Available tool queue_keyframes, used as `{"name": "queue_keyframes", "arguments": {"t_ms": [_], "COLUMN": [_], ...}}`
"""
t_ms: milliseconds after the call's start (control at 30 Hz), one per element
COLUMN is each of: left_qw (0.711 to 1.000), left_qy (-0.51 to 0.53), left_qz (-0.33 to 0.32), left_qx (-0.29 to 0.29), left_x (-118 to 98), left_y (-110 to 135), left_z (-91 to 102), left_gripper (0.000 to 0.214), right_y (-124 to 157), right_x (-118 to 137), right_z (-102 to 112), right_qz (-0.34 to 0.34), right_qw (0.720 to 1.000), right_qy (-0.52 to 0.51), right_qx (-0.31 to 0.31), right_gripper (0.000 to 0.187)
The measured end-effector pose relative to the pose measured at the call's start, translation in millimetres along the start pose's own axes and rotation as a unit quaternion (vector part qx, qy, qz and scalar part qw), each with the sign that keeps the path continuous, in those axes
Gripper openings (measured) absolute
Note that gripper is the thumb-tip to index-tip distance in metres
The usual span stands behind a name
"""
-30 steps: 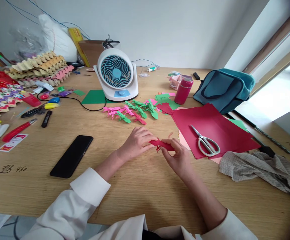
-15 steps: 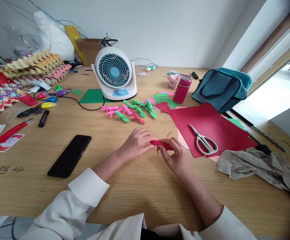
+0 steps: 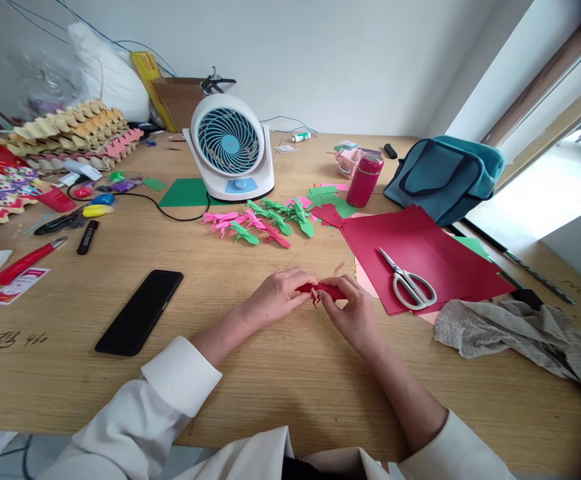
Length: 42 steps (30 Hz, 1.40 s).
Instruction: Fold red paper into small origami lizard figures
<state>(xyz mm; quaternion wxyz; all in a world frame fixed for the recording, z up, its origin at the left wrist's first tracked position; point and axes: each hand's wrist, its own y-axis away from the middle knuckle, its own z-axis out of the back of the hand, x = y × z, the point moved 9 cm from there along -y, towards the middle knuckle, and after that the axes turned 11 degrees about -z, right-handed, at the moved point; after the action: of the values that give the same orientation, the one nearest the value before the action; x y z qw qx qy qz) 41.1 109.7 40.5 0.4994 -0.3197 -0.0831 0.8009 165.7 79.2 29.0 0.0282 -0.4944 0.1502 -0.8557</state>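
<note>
Between my fingertips, low over the table, is a red folded paper figure point(image 3: 314, 289) with thin cut strips like legs hanging from its middle. My left hand point(image 3: 284, 291) pinches its left end, thumb below and fingers on top. On the other end, my right hand point(image 3: 351, 308) is closed with thumb and fingertips. Parts of the figure are hidden under the fingers of both hands. Beyond my hands lie several similar green paper figures point(image 3: 300, 219), pink paper figures point(image 3: 220, 220) and a red paper figure point(image 3: 276, 236).
White-handled scissors point(image 3: 414, 285) rest on red paper sheets point(image 3: 430, 233) at the right, beside a crumpled cloth point(image 3: 490, 330). A black phone point(image 3: 140, 312) lies at the left. Farther back stand a white fan point(image 3: 230, 143), a red flask point(image 3: 365, 180) and a teal bag point(image 3: 445, 177).
My left hand has shifted slightly down towards me, and its thumb is now nearer the hanging strips. My right hand stays nearly in place on the figure.
</note>
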Motion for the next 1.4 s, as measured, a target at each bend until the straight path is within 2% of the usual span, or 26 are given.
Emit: {"name": "queue_keyframes", "arguments": {"t_ms": [167,333,500,600,933,1167,1400], "left_qw": [0.996,0.989,0.978,0.969,0.944,0.924,0.922], "left_qy": [-0.082,-0.144,-0.188,-0.215,-0.280,-0.307,-0.304], "left_qz": [0.003,0.007,-0.081,-0.112,-0.165,-0.216,-0.224], "left_qx": [0.045,-0.012,-0.028,-0.039,-0.050,-0.070,-0.089], "left_x": [5,-7,-32,-41,-47,-61,-63], "left_y": [1,-2,-6,-5,3,3,5], "left_z": [-4.3,15.3,22.3,24.3,19.3,24.7,27.1], "left_gripper": [0.019,0.011,0.012,0.013,0.019,0.011,0.010], "right_y": [-3,-3,-2,-2,0,0,2], "right_x": [-4,-4,-8,-10,-8,-1,2], "right_z": [3,1,-2,-4,-8,-5,-3], "right_qz": [-0.018,-0.035,-0.053,-0.069,-0.089,-0.065,-0.037], "right_qw": [1.000,0.999,0.996,0.994,0.987,0.989,0.991], "right_qy": [-0.010,-0.029,-0.057,-0.072,-0.120,-0.119,-0.114], "right_qx": [-0.003,0.014,0.031,0.043,0.065,0.066,0.053], "right_gripper": [0.009,0.010,0.013,0.015,0.021,0.020,0.014]}}
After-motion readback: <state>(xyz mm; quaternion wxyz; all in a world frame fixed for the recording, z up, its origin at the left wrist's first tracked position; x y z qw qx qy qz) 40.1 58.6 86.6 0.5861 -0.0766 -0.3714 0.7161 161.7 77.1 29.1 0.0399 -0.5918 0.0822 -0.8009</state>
